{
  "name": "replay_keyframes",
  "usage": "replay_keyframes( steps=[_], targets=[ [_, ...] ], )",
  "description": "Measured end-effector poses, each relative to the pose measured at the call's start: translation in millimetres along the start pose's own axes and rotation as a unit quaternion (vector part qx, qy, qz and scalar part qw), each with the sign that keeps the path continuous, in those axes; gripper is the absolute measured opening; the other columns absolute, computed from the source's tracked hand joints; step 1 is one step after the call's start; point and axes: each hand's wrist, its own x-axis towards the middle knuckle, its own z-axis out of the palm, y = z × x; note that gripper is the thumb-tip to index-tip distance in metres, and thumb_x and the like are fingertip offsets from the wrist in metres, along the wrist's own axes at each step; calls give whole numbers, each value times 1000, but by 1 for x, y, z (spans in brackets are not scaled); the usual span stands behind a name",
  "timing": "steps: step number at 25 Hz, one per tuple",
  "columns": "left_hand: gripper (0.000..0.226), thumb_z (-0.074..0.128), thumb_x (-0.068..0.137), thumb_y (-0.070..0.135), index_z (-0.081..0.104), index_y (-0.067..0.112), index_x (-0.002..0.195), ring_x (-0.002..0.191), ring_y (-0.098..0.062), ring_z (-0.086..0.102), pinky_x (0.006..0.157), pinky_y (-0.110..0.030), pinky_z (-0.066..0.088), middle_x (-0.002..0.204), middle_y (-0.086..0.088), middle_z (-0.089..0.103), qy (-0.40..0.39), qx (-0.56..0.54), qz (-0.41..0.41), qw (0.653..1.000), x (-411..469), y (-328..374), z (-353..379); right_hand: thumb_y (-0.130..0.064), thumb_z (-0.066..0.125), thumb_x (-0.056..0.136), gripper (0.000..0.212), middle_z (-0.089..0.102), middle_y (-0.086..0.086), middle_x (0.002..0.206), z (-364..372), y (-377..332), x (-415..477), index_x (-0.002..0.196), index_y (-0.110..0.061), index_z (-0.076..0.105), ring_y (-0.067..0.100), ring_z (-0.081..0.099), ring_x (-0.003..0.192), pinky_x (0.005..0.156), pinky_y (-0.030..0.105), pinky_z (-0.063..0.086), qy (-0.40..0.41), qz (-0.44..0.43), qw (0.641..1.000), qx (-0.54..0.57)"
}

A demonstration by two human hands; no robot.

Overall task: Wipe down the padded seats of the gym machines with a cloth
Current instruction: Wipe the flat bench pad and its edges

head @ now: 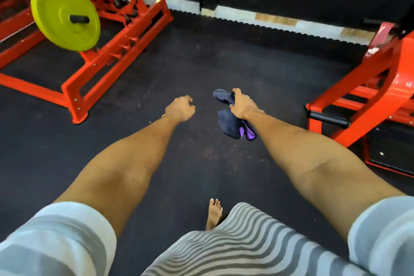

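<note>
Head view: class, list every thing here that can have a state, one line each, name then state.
cloth: bunched, hanging from the right hand, touching no machine.
right hand: gripping the cloth.
left hand: loosely curled, holding nothing.
yellow weight plate: loaded on the peg of the left machine.
foot: bare, on the floor mat.

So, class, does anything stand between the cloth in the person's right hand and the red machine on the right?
Nothing visible does. The right hand grips the cloth above bare floor mat, and only open mat lies between it and the right-hand red machine. No padded seat shows in view.
</note>
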Motion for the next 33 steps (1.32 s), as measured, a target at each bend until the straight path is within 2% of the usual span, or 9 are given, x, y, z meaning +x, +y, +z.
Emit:
replay_keyframes(
  steps=[5,11,15,20,26,33],
  targets=[
    [43,47,101,31,49,23,144,126,-29,54,100,-43,47,144,-6,53,25,11,39,999,106,41,-53,-17,51,100,54,53,21,140,-49,-9,98,150,-12,31,42,55,122,88,43,43,11,17,1000,10],
    [45,46,101,32,47,24,145,122,-30,56,99,-43,47,142,-6,55,4,24,77,997,243,77,-94,-22,47,103,43,55,22,136,-96,-16,211,144,-11,36,41,57,116,83,41,41,43,52,998,13],
    [50,47,99,34,42,27,148,126,-30,55,103,-44,46,147,-4,52,-36,26,120,992,357,99,-120,-19,48,102,53,53,21,140,-121,-24,303,152,-14,30,41,55,121,86,41,42,57,87,994,22],
    [51,47,99,35,42,27,148,129,-31,53,102,-42,44,149,-4,50,-53,55,175,982,476,153,-174,-21,49,101,52,55,21,138,-168,-25,385,149,-16,31,41,56,117,93,47,48,93,125,985,73],
    [50,47,99,38,43,28,148,130,-32,52,103,-42,44,151,-5,48,-79,74,232,967,594,254,-170,-21,50,102,52,53,21,138,-229,21,475,150,-16,31,40,57,115,92,48,49,128,189,970,86],
    [51,47,98,38,42,27,148,127,-32,53,103,-44,47,150,-5,49,-120,82,279,949,714,391,-142,-22,50,102,51,50,24,139,-309,117,582,150,-19,31,42,56,113,94,54,50,143,235,957,93]
  ],
)
